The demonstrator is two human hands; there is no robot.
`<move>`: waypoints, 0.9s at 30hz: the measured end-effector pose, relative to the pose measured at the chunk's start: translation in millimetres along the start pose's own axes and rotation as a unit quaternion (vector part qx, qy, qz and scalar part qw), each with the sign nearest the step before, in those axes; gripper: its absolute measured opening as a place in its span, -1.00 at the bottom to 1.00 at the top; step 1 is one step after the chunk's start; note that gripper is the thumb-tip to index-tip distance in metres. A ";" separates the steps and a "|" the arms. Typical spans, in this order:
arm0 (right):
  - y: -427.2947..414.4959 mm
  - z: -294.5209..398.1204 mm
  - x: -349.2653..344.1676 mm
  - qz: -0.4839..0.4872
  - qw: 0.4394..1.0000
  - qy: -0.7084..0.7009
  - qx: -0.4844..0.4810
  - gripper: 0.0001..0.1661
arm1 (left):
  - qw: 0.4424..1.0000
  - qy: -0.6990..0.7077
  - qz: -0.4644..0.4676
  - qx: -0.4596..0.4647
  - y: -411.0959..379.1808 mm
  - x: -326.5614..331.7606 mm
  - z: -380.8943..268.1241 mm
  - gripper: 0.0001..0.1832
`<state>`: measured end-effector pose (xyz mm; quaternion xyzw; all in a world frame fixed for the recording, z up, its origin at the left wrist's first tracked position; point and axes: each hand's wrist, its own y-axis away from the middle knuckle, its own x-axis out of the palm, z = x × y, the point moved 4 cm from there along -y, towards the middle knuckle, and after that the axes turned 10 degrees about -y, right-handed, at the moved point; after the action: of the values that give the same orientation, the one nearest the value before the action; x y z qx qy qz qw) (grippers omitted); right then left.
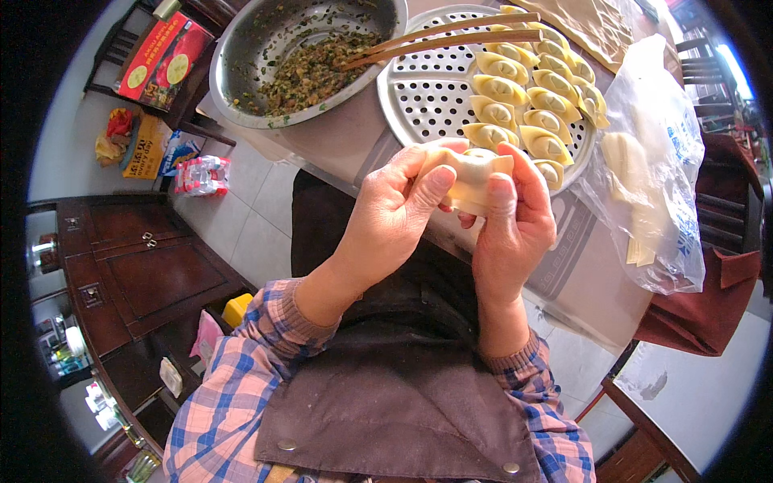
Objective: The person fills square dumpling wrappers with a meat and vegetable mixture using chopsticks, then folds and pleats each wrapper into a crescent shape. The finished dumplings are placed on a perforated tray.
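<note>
Between my two hands I hold a filled wonton wrapper [474, 175], its dough folded over a bulge of filling. My left hand [398, 202] pinches its left side with thumb and fingers. On the right side, my right hand [513, 217] grips it, the thumb pressed on the front. Just beyond my fingertips, several shaped wontons [500, 89] sit in rows on a perforated metal steamer tray [423, 90]. A steel bowl [241, 108] of chopped filling [320, 72] stands to the left. Wooden chopsticks [447, 42] rest with their tips in the filling and reach across the tray.
A clear plastic bag [658, 163] with wrapper sheets [628, 169] lies at the table's right. Behind the tray is crumpled brown paper [580, 24]. The table edge runs under my hands. A dark wooden cabinet [151, 253] and a red box [166, 60] are at left.
</note>
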<state>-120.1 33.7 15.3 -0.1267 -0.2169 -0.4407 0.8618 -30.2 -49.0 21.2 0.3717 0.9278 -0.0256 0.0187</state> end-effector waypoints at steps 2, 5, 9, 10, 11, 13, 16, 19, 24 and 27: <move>0.3 -5.5 0.8 0.020 0.994 -0.091 0.053 -0.79 | 1.000 0.011 0.000 -0.017 0.2 0.1 0.7 -0.75; 0.2 -16.5 1.2 0.041 0.956 -0.256 0.140 -0.81 | 0.993 0.111 -0.027 -0.029 1.0 1.3 7.7 -0.76; 0.0 -27.7 7.9 0.054 0.894 -0.404 0.188 -0.76 | 0.927 0.370 -0.045 -0.046 1.4 2.0 13.0 -0.74; -0.5 -29.4 9.1 0.048 0.877 -0.433 0.203 -0.80 | 0.916 0.395 -0.056 -0.054 1.8 1.9 13.7 -0.72; -0.7 -30.6 10.4 0.042 0.859 -0.462 0.217 -0.83 | 0.904 0.418 -0.067 -0.063 2.2 1.5 14.4 -0.69; -1.3 -27.9 9.6 0.060 0.856 -0.459 0.230 -0.83 | 0.911 0.408 -0.024 -0.055 1.7 -0.1 11.6 -0.62; -6.5 -19.9 6.3 0.139 0.855 -0.436 0.243 -0.82 | 0.926 0.367 0.044 -0.070 0.3 -7.6 5.4 -0.53; -10.3 -13.9 8.2 0.176 0.884 -0.355 0.247 -0.83 | 0.953 0.287 0.056 -0.082 -1.4 -8.8 1.0 -0.49; -17.5 3.7 8.2 0.192 0.933 -0.186 0.240 -0.86 | 0.971 0.183 0.117 -0.099 -6.5 -15.9 -2.2 -0.39; -18.7 12.0 10.0 0.215 0.949 -0.069 0.220 -0.83 | 0.972 0.151 0.146 -0.105 -7.2 -18.0 -4.1 -0.34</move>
<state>-133.3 20.8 31.2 -0.0081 -0.3354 -0.1767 0.9253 -22.1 -66.4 26.5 0.4989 0.8530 0.1314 -0.0790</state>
